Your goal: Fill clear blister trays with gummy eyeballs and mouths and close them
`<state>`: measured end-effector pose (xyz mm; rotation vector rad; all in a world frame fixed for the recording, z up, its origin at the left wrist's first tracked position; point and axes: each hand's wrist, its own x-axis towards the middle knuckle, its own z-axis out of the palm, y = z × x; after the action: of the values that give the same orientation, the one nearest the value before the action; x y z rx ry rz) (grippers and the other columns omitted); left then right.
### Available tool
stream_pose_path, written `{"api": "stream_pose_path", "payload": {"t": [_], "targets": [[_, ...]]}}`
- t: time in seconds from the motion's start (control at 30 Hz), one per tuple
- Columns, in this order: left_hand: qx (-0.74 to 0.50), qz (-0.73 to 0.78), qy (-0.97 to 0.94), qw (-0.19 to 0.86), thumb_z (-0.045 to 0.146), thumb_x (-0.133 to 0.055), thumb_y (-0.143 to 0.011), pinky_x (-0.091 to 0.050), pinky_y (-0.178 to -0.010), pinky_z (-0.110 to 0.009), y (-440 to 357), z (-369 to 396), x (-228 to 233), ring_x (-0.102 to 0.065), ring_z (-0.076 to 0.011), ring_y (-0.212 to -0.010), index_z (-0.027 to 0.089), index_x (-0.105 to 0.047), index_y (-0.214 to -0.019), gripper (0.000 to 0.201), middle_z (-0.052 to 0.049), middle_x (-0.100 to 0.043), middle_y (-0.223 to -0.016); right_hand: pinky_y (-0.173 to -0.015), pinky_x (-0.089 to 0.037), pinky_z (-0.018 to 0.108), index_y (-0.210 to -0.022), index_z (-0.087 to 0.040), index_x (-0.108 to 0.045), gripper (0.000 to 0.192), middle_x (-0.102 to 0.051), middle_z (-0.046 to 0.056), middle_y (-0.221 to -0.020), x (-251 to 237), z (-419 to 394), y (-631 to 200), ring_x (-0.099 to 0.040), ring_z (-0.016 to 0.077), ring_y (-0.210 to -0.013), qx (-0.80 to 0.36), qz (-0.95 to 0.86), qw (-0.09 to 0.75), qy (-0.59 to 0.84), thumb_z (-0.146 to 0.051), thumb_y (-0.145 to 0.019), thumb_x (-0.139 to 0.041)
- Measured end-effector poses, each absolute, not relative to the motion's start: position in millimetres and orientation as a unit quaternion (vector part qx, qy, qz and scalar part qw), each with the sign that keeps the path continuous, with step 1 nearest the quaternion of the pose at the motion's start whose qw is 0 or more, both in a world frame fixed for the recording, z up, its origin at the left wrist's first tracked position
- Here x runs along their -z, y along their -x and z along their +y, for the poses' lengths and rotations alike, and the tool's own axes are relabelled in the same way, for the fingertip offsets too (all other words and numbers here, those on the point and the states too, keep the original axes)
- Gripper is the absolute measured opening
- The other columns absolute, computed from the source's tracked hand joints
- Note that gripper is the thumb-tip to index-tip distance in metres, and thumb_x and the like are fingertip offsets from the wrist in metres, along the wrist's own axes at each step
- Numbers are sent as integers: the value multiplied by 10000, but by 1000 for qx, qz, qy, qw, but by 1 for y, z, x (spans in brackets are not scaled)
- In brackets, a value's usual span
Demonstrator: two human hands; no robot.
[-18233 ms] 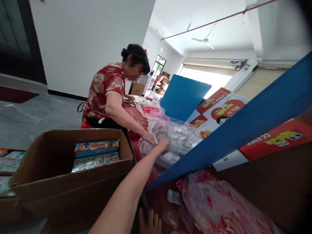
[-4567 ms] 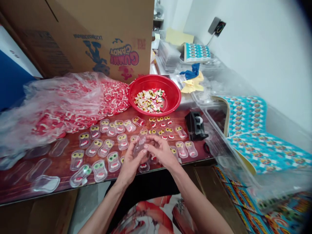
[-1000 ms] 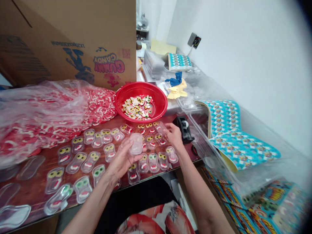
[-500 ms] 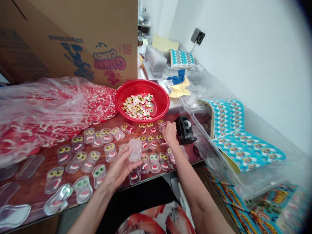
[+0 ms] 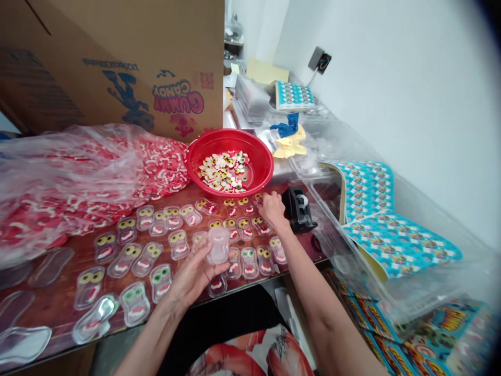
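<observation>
My left hand [image 5: 198, 269] grips a small stack of clear plastic covers [image 5: 218, 245], shaped narrow at the waist, above the table. At the back of the rows, beside the tape dispenser [image 5: 299, 209], my right hand [image 5: 273, 209] has its fingers bent down on a clear plastic tray [image 5: 257, 199] with gummy candy in it; the fingertips are partly hidden. Several similar trays [image 5: 179, 244] lie in rows, each with gummy eyes and red-and-white gummy teeth. Behind them, a red bowl [image 5: 254, 180] holds loose gummy eyes.
A big plastic bag of red-and-white gummies [image 5: 129, 167] lies at the left, before a tall cardboard box [image 5: 188, 47]. Clear plastic pieces [image 5: 50, 266] lie at the left front. To the right, a clear bin [image 5: 364, 284] holds blue printed sheets [image 5: 399, 240].
Both hands keep nearly the same places. The right hand has shifted slightly up over the back tray. The whole view has moved a little.
</observation>
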<state>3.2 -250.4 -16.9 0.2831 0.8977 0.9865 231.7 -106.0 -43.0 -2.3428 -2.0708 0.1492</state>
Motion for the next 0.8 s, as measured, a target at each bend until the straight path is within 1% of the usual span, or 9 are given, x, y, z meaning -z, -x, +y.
{"api": "stream_pose_path", "payload": {"t": [0.07,0.17,0.3,0.37,0.47,0.6,0.7,0.8], "targets": [[-456,414,-128,778,220,-653,-900,-651,-720,-349,-4,-251,17,-742,-300,-981,192,-556,-1337,448,-150,-676,-1272,-840,-466,355,-1123,-131,-647,261,-622,192,-1163,43,-105,-231,-570,309,-1094,-39,-668,-1,743,-201,-907,-520],[-455,414,-123,779,219,-655,-900,-650,-722,-355,-5,-251,17,-741,-305,-988,189,-551,-1345,458,-151,-695,-1231,-859,-467,374,-1183,-94,-630,313,-643,220,-1134,42,-104,-231,-593,318,-1074,-30,-676,-7,736,-174,-920,-481],[-454,417,-119,779,229,-654,-903,-650,-724,-355,-6,-251,17,-741,-304,-988,188,-557,-1332,442,-146,-702,-1208,-883,-465,365,-1218,-86,-612,341,-642,219,-1168,41,-103,-233,-594,315,-1093,-35,-683,-11,729,-237,-921,-541],[-453,420,-121,777,226,-655,-901,-650,-718,-349,-6,-251,17,-740,-305,-991,190,-561,-1322,433,-140,-701,-1207,-877,-464,344,-1205,-89,-615,338,-643,206,-1174,41,-101,-234,-598,302,-1087,-41,-685,-15,728,-237,-904,-578],[-452,423,-125,775,226,-660,-897,-650,-716,-348,-6,-251,17,-738,-307,-996,188,-572,-1294,408,-136,-700,-1207,-860,-465,322,-1163,-91,-634,288,-644,197,-1168,42,-98,-236,-611,281,-1059,-47,-684,-16,727,-207,-906,-576],[-445,429,-121,777,223,-650,-901,-649,-731,-351,-7,-251,15,-739,-305,-993,168,-581,-1253,364,-143,-702,-1200,-850,-471,315,-1124,-91,-658,255,-626,197,-1182,45,-94,-237,-606,281,-1076,-61,-674,-4,736,-208,-911,-580],[-445,433,-114,776,218,-654,-897,-649,-725,-342,-7,-252,13,-746,-295,-968,179,-562,-1283,399,-135,-710,-1182,-854,-477,321,-1107,-84,-674,249,-601,211,-1215,46,-92,-237,-600,289,-1089,-76,-663,3,745,-204,-904,-594],[-448,434,-111,774,215,-664,-889,-650,-718,-345,-8,-252,13,-747,-296,-964,188,-550,-1302,429,-136,-706,-1197,-859,-481,323,-1081,-87,-689,227,-612,207,-1190,46,-89,-239,-609,279,-1063,-92,-667,7,740,-178,-896,-594]]}}
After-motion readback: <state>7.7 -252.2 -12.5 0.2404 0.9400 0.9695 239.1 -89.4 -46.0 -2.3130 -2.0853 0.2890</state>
